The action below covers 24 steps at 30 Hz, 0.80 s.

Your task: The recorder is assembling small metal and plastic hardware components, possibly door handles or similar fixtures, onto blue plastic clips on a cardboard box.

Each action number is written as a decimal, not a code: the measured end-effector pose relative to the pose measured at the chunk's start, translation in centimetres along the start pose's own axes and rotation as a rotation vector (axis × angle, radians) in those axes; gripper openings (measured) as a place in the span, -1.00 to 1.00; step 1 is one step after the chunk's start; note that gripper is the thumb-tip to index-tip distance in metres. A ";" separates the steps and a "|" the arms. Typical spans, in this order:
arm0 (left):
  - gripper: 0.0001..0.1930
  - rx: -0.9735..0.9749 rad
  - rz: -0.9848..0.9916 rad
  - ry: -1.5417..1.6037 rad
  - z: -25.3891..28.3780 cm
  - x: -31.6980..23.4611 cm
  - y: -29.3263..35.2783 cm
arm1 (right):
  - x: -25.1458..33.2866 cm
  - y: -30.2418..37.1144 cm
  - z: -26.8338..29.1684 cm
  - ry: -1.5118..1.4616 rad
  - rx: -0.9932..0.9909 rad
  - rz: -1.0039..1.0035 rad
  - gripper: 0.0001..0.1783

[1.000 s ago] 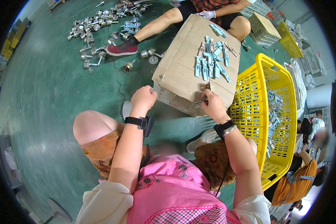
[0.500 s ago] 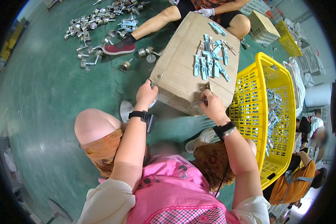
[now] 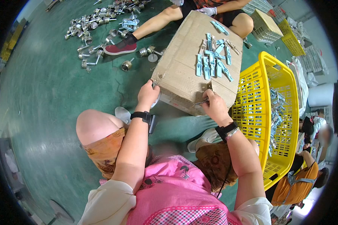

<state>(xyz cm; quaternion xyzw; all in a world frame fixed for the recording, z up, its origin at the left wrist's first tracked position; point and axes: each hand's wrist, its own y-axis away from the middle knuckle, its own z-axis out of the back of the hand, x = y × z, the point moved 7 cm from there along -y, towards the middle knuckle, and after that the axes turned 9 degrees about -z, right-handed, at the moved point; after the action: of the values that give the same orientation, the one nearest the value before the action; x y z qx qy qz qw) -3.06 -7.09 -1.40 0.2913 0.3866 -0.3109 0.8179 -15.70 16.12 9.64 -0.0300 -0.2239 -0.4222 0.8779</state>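
Note:
A cardboard box (image 3: pixel 184 75) stands between me and a person seated opposite. My left hand (image 3: pixel 148 94) is closed on the box's near left corner, thumb over the top edge. At the near right edge, my right hand (image 3: pixel 215 105) is closed on a small metal bracket (image 3: pixel 208 88). Its flat, dark plate sticks up beyond my fingers; the rest is partly covered by them. Past my right hand, several light-blue clips (image 3: pixel 220 72) lie loosely grouped on the box top, with a few bare metal ones (image 3: pixel 233 47) among them.
On my right stands a yellow plastic basket (image 3: pixel 266 123) holding many clips. Metal cup-shaped parts with stems (image 3: pixel 126 65) lie scattered on the green floor (image 3: pixel 56 86). The person opposite has a red shoe (image 3: pixel 120 48) beside the box and a gloved hand (image 3: pixel 207 11) at its far edge.
Both hands keep nearly the same place and grip. The whole view has shifted slightly, and the clips on the box lie as before.

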 end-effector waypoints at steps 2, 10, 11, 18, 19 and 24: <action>-0.60 -0.001 0.000 0.004 0.2 -0.3 0.3 | 0.2 0.0 0.0 0.004 -0.003 0.005 -0.76; -0.63 -0.014 -0.041 0.007 0.3 -0.1 -0.1 | 0.5 0.4 0.3 0.012 -0.006 -0.020 -0.74; -0.63 -0.004 -0.051 0.003 0.2 0.1 -0.2 | 0.5 0.4 0.2 0.012 0.003 -0.032 -0.73; -0.80 -0.020 -0.036 0.141 -0.3 0.6 -1.3 | -0.7 -0.4 -0.2 0.070 -0.033 -0.062 -0.76; -0.81 -0.035 -0.077 0.217 -0.3 0.6 -1.2 | -0.5 -0.4 -0.2 0.041 -0.070 -0.014 -0.78; -0.89 0.016 -0.070 0.213 0.1 0.5 -0.6 | 0.4 0.7 0.7 0.044 -0.070 -0.011 -0.76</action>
<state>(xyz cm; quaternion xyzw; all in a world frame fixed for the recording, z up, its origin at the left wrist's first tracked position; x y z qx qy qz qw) -3.19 -7.66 -1.88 0.3154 0.4788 -0.3097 0.7585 -15.25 16.44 10.53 -0.0501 -0.1896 -0.4352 0.8787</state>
